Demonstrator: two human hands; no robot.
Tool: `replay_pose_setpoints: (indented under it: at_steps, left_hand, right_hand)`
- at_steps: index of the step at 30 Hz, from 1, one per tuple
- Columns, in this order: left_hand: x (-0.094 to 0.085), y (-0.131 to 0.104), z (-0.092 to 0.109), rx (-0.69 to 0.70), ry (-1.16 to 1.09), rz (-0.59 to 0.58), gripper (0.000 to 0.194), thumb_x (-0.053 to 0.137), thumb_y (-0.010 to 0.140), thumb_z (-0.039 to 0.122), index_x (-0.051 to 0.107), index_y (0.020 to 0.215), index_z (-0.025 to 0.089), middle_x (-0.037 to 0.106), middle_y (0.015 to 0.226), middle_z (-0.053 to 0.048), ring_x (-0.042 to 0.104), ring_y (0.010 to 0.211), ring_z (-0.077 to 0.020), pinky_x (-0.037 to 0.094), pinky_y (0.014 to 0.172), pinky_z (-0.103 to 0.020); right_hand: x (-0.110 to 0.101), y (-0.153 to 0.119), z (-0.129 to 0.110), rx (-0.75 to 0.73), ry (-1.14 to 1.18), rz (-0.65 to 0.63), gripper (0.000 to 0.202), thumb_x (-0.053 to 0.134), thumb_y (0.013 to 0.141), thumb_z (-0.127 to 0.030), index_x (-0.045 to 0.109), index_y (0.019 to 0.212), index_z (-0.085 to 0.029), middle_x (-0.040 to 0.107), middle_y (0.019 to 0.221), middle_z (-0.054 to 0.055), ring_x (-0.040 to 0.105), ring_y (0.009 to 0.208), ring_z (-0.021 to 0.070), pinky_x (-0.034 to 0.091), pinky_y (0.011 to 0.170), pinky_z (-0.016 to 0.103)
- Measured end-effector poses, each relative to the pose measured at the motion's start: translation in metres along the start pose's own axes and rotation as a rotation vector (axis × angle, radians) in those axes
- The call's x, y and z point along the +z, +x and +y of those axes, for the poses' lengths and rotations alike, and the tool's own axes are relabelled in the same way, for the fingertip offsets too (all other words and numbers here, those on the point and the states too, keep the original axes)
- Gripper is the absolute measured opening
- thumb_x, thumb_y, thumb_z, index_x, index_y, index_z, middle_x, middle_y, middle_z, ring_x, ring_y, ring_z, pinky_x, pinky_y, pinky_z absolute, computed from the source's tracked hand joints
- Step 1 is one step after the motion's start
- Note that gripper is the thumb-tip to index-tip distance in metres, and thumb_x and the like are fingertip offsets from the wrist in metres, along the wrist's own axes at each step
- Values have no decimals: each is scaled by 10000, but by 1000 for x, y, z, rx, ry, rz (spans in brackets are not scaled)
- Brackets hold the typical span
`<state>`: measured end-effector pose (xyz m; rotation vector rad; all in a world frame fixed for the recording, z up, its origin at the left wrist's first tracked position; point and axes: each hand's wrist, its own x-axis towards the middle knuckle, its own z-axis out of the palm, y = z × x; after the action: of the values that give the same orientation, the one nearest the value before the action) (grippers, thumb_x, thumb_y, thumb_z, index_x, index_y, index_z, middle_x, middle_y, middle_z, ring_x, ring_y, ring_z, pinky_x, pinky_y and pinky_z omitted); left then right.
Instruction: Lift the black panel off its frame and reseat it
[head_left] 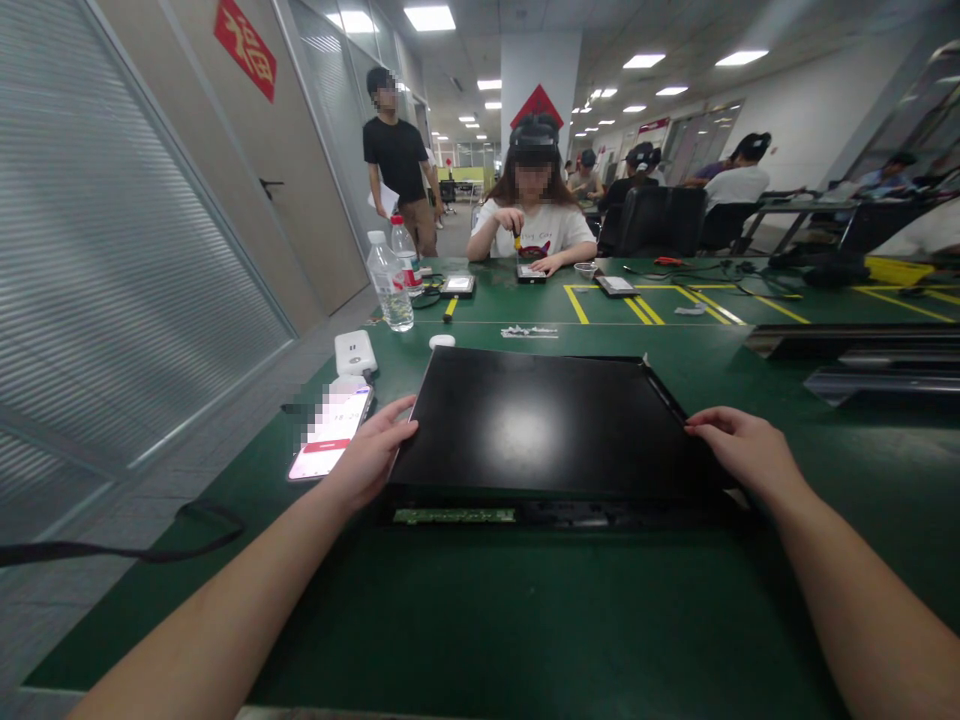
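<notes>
A black screen panel (555,425) lies over a shallow black casing (600,515) on the green table in front of me. The panel sits slightly askew, so the casing's right rim and front strip show, with a green circuit board (454,516) along that strip. My left hand (379,445) grips the panel's left edge, thumb on top and fingers partly hidden beyond it. On the opposite side, my right hand (739,450) pinches the right edge of the panel between thumb and forefinger, close to the casing rim.
Left of the panel lie a lit phone (331,432) and a white power bank (355,353); water bottles (390,285) stand behind. Dark strips (885,383) lie at right. Across the table a person (534,215) holds a yellow-handled tool over a small device. Another person (397,165) stands farther back.
</notes>
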<state>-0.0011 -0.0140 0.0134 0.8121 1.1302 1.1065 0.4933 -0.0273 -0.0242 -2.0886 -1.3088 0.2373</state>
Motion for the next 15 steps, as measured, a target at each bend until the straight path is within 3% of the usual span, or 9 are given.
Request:
replay_pose_setpoints:
  at_steps: [9,15]
  left_hand:
    - [-11,3,-4,-10,-18,-68,843,782,859,44,524,1655,142,859,1209,-171,858,933,-286,677,676,-290]
    - [-9,2,-2,-21,-20,-72,854,777,860,38,505,1664,133,859,1208,-176,858,941,-288,647,605,-261]
  right_hand:
    - [0,1,2,-12,-1,1,201,640,747,-446,776,770,-300,771,800,69,700,796,304,548,769,446]
    - [0,-2,0,-5,-5,13,209,640,728,-463,776,762,-307,761,767,60,689,782,302,543,777,450]
